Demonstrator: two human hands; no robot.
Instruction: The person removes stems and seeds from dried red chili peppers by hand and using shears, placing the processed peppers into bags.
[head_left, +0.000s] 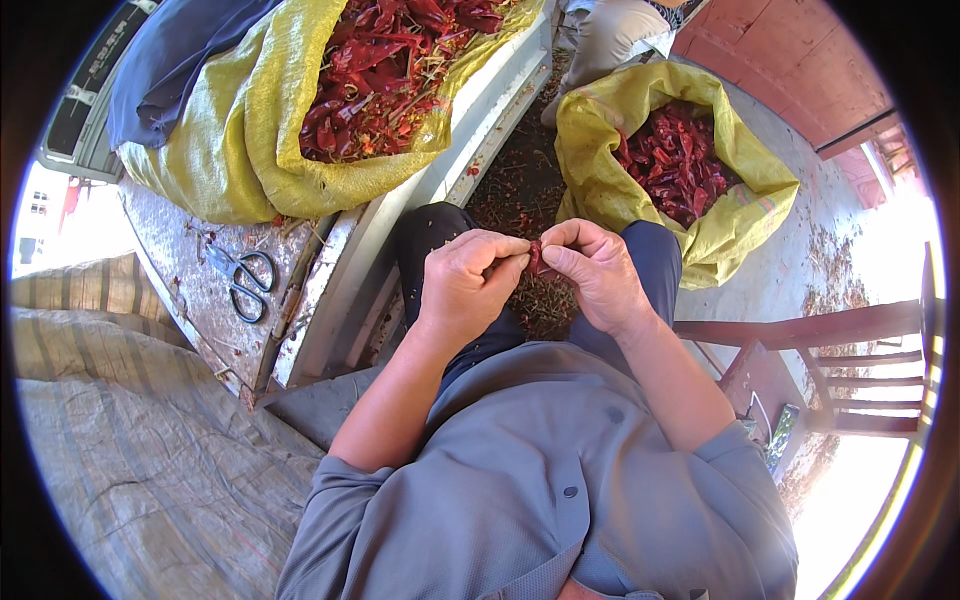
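Between my two hands, above my lap, is a dried red chili pepper (537, 259). My left hand (471, 279) pinches one end of it with thumb and forefinger. On the other side, the thumb and fingertips of my right hand (594, 268) grip the pepper as well. Fingers cover much of it. Beyond my right knee stands a yellow woven sack (600, 180) with its mouth rolled down, holding dried red peppers (679, 161). Up and to the left, a second yellow woven sack (247, 127) lies open, full of red peppers (375, 67) mixed with stems.
Black-handled scissors (251, 281) lie on the worn metal bed (202, 262) at left. Stems and scraps (544, 304) litter the ground between my legs. A wooden chair (825, 326) stands at right. Another person's leg (611, 37) shows behind the right-hand sack. A striped tarp (135, 450) spreads at lower left.
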